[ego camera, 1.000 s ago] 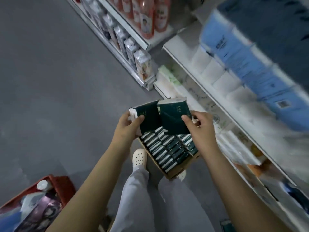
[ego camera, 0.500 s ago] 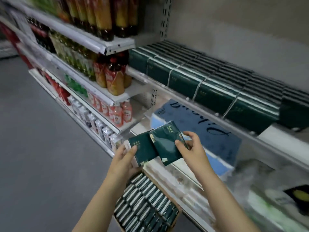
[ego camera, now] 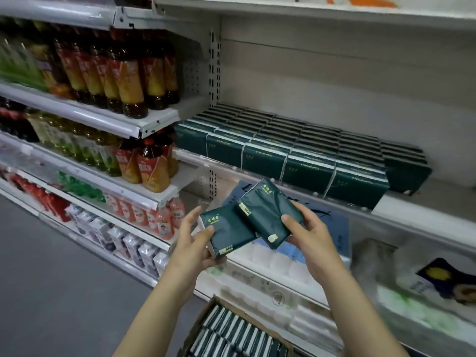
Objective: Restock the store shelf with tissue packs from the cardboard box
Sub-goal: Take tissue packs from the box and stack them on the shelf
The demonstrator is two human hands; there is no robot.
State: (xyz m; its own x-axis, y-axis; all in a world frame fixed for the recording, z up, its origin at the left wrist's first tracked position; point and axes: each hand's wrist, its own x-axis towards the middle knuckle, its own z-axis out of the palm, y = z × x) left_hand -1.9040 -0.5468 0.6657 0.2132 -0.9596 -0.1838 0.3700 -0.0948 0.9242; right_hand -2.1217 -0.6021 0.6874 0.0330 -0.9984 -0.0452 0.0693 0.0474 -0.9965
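My left hand (ego camera: 193, 243) grips a dark green tissue pack (ego camera: 226, 231) from its left side. My right hand (ego camera: 309, 235) holds a second dark green tissue pack (ego camera: 268, 215), which overlaps the first one's right edge. Both packs are in front of the white store shelf (ego camera: 401, 212), below its front lip. That shelf carries rows of the same green tissue packs (ego camera: 296, 150), with bare shelf to their right. The cardboard box (ego camera: 203, 315) sits at the bottom of the view, filled with several upright packs.
Drink bottles (ego camera: 123, 73) fill the shelves at left, with small cartons (ego camera: 134, 246) on the lowest one. Blue and white paper-roll bundles (ego camera: 332, 228) lie on the shelf under the tissue packs. Grey floor (ego camera: 51, 279) spreads to the left.
My view has swung up from the floor and box to the shelf. Both hands rose with the two packs and now sit closer to the tissue shelf.
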